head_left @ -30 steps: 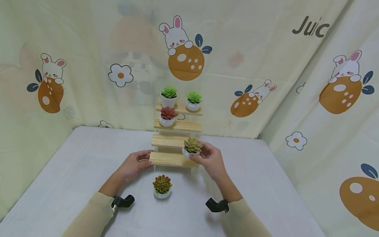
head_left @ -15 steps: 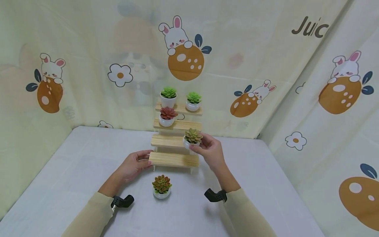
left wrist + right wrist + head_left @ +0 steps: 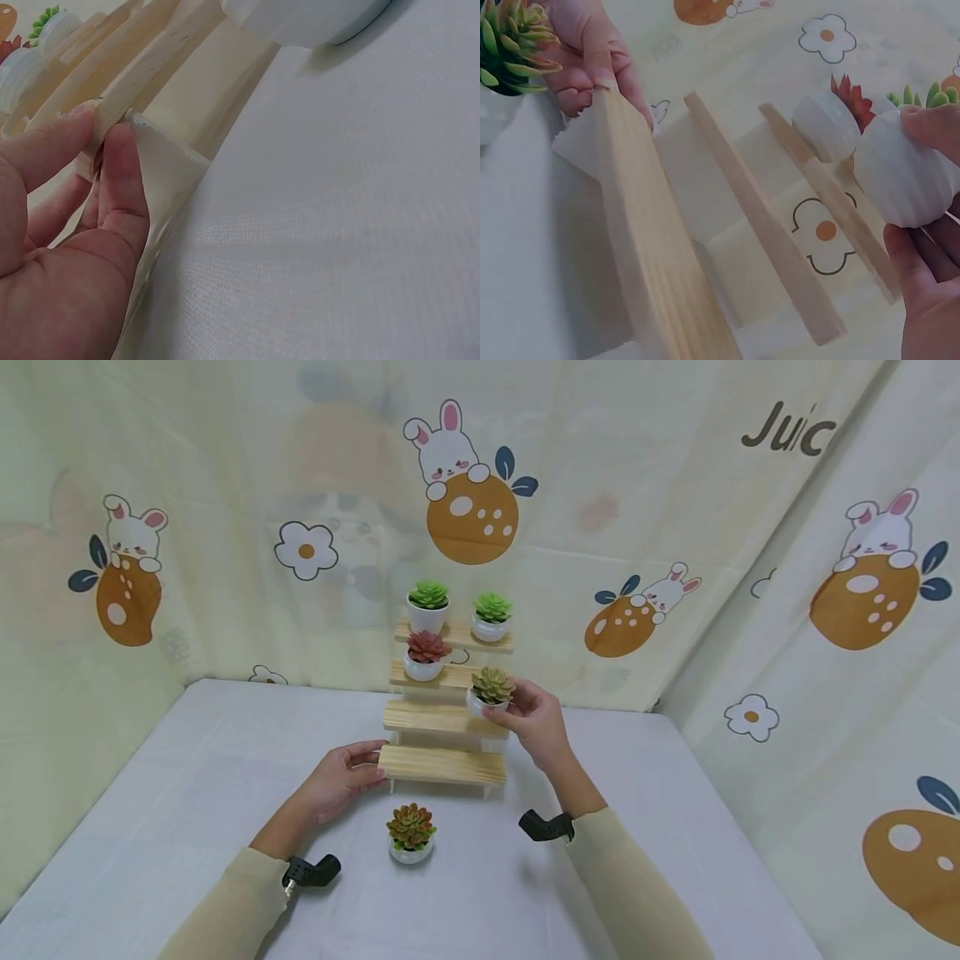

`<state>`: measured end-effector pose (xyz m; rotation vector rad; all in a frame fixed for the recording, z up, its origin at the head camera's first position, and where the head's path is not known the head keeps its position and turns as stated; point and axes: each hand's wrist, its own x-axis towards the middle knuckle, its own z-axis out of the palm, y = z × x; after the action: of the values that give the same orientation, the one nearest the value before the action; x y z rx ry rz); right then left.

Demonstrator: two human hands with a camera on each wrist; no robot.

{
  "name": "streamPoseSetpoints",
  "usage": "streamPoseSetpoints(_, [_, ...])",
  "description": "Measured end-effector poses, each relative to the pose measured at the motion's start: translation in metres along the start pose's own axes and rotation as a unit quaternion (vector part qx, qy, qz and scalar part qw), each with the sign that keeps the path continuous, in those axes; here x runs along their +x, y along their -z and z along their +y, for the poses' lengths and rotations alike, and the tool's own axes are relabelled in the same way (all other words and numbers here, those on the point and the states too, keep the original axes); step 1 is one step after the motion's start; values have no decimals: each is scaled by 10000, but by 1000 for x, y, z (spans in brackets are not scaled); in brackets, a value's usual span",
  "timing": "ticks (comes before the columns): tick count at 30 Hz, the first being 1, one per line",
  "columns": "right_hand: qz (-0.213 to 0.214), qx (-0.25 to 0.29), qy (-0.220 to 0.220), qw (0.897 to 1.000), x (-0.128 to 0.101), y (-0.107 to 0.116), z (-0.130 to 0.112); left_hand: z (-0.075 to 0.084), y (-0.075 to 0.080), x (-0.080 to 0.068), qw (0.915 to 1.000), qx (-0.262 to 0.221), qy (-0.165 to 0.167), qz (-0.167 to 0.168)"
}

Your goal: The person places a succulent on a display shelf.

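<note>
A stepped wooden stand [image 3: 444, 720] with several shelves rises at the back of the table. My right hand [image 3: 525, 717] grips a white pot with a tan-green succulent [image 3: 491, 690], held by the right end of the third shelf up; that ribbed pot [image 3: 904, 171] shows in the right wrist view. My left hand [image 3: 347, 774] pinches the left end of the lowest shelf [image 3: 142, 82]. A red succulent pot [image 3: 424, 655] sits on the third shelf, two green ones [image 3: 428, 604] [image 3: 491, 615] on the top. A red-green succulent pot [image 3: 411, 832] stands on the table before the stand.
The white table [image 3: 180, 793] is walled by a cream curtain with rabbit and flower prints [image 3: 465, 485] at the back and both sides. The stand's two lower shelves [image 3: 427, 717] carry nothing.
My right hand has lifted the tan-green succulent pot from the lowest shelf up to the level of the third shelf. The left hand has stayed on the lowest shelf's end.
</note>
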<state>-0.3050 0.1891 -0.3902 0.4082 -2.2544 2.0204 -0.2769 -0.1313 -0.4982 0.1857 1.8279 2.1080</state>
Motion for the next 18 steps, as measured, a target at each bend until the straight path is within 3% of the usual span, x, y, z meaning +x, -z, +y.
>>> streamPoseSetpoints(18, [3,-740,-171,9971,33,9,-6,1,1,-2,9999,56,-49,-86])
